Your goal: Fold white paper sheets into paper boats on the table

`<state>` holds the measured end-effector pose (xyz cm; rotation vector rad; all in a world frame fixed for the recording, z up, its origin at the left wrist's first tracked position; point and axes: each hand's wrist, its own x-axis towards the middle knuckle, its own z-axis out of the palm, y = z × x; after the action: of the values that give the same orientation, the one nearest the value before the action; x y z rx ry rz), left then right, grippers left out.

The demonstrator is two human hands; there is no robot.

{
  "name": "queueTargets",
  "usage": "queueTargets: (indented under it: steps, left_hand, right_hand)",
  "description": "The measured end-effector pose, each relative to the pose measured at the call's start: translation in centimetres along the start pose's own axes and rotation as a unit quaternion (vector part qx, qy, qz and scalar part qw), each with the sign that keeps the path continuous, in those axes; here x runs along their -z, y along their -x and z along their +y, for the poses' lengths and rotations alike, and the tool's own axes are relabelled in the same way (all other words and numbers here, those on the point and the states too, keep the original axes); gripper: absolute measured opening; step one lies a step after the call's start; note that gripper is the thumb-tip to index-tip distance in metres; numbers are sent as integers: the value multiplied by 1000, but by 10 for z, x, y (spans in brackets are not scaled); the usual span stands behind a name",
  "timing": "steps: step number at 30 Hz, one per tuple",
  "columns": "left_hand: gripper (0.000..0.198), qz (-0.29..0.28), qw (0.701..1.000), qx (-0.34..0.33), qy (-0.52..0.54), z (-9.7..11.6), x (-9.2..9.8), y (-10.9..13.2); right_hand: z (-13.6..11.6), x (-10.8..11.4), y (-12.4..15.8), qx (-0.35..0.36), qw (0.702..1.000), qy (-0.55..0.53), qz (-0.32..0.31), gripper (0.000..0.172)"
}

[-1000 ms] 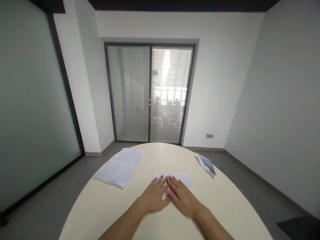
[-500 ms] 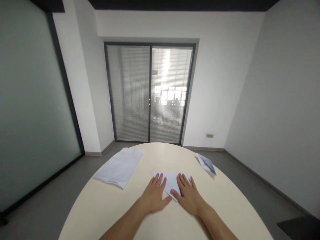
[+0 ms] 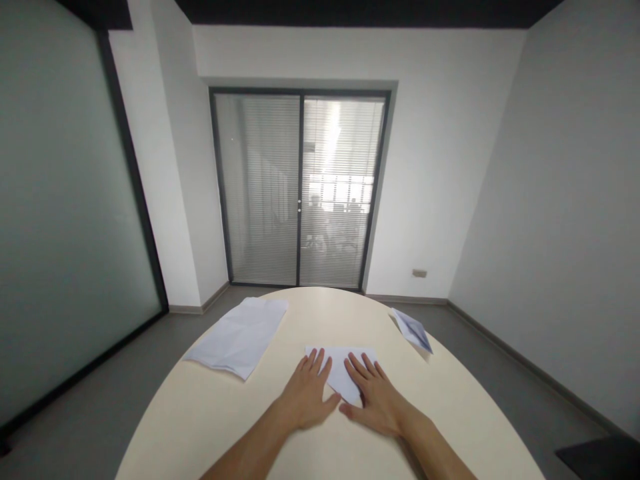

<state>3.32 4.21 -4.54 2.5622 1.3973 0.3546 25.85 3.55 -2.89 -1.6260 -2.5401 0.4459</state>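
A folded white sheet of paper (image 3: 342,375) lies flat on the round cream table (image 3: 325,317), its lower edge narrowing toward a point between my hands. My left hand (image 3: 311,392) rests on the left part of the sheet, fingers spread and pointing away from me. Across the right part lies my right hand (image 3: 377,395), palm down with its fingers apart. Both thumbs point inward near the sheet's lower tip. Parts of the paper are hidden beneath the hands.
Creased white sheets (image 3: 245,337) lie at the table's left edge. A folded paper piece (image 3: 413,331) sits at the right edge, slightly raised. Beyond the table stands a glazed door with blinds (image 3: 300,190). A dark object (image 3: 600,457) shows at lower right.
My right hand has slid a little left over the paper, and its thumb has moved down toward me. My left hand has stayed almost in place. The papers at the sides have not moved.
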Motion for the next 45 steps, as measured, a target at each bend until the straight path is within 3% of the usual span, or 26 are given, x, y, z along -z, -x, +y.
queueTargets:
  steps: [8,17,23,29,37,45]
  left_hand:
    - [73,9,1000,-9,2,5,5,1]
    - [41,74,995,-71,0,4,10,-3]
    - [28,94,988,-121,28,5,15,-6]
    - [28,102,988,-87,76,3,17,-10]
    - [28,121,988,-9,96,-6,17,-13]
    - [22,195,972,38,124,-15,14,-17]
  right_hand:
    - [2,7,2,-8,1000,-16,12,98]
    - [9,13,4,-4,998,-42,47,74]
    - [10,21,9,1,997,-59,52,69]
    - [23,26,17,41,994,-87,47,70]
    - [44,22,12,27,984,-96,147,46]
    - [41,31,11,-18,969,-130,211,43]
